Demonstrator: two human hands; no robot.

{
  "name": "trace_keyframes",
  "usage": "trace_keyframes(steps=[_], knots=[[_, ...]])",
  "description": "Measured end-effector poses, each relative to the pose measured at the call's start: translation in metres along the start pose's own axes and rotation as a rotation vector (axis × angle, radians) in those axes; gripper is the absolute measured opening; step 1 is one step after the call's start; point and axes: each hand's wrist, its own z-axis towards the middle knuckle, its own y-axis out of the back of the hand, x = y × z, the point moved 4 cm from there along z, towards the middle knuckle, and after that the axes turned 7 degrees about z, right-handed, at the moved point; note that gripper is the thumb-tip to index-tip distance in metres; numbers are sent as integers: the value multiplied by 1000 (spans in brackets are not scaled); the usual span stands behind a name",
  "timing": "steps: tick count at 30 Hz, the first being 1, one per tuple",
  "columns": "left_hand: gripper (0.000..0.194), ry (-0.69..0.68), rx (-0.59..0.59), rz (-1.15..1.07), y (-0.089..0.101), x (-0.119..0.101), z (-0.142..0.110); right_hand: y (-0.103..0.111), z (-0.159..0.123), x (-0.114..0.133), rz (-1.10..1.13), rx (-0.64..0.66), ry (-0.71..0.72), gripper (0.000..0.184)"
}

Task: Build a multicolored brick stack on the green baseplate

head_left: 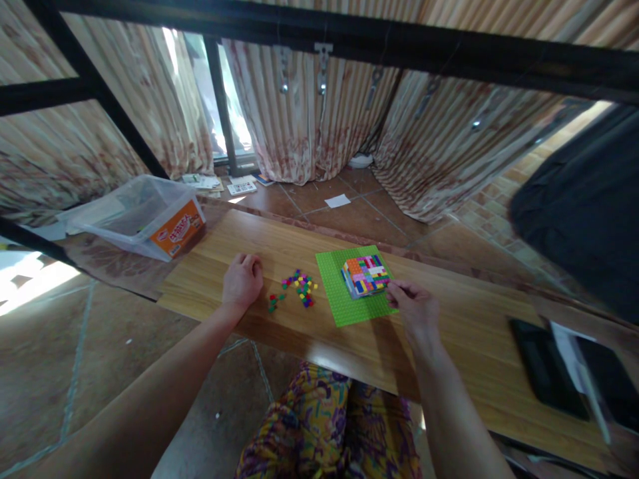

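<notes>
My left hand [243, 283] rests on the wooden board in a loose fist, left of a scatter of small loose toy bricks [302, 289] in several colours. Its curled fingers hide whatever may be inside. A green studded baseplate [331, 286] lies right of the loose bricks. On it stands a low, multicoloured block of toy bricks [366, 274], its top mostly covered in mixed colours with an orange corner. My right hand [413, 305] is at the block's right edge, thumb and fingers pinched together. Anything between those fingertips is too small to make out.
A clear plastic bin [134, 219] with an orange label stands at the board's left end. Dark flat devices [546, 366] lie at the right end of the wooden board [464, 332]. Black metal bars [349, 33] cross above, before striped curtains. Papers [337, 201] lie on the floor.
</notes>
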Motion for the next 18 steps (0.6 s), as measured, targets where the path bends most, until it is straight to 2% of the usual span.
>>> trace_keyframes(steps=[9,18], knots=[[23,-4,-5,-10,-1,1,0,0,4,-8,190,-24,-250,33],[22,1,-1,-4,-2,1,0,-8,7,-4,202,-18,-326,28]])
